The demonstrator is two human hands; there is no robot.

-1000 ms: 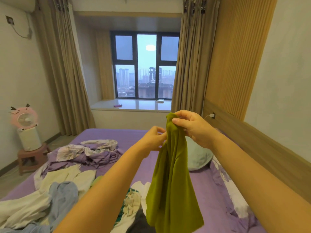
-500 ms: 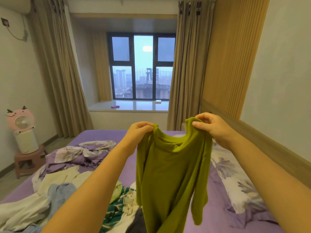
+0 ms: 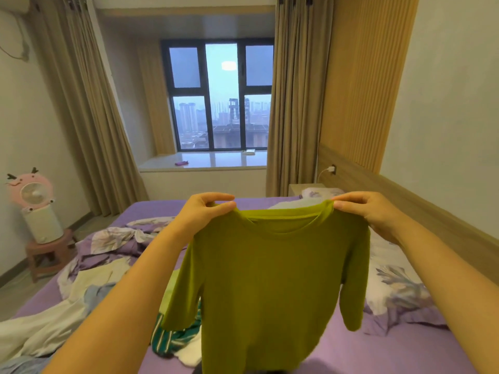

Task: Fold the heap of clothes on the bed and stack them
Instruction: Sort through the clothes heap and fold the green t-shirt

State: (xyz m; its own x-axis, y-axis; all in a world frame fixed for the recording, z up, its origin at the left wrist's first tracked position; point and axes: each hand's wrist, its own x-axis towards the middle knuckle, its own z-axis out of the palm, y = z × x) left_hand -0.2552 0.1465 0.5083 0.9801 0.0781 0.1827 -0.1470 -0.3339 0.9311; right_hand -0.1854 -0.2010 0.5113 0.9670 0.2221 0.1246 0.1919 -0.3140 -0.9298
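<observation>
An olive-green short-sleeved t-shirt (image 3: 272, 279) hangs spread out in front of me above the purple bed (image 3: 378, 349). My left hand (image 3: 205, 211) pinches its left shoulder beside the collar, and my right hand (image 3: 370, 211) pinches the right shoulder. Both sleeves dangle free. Below and to the left lies the heap of clothes (image 3: 81, 298): cream, pale blue and white garments, plus a green-striped piece (image 3: 172, 338) partly hidden behind the shirt.
A crumpled purple floral quilt (image 3: 121, 238) lies at the bed's far left, floral pillows (image 3: 397, 287) at the right by the wooden headboard (image 3: 437, 228). A pink fan (image 3: 32, 195) stands on a stool (image 3: 46, 252) at the left wall. Curtains frame the window.
My hands have moved apart and the shirt, bunched a second ago, now hangs stretched wide by its shoulders.
</observation>
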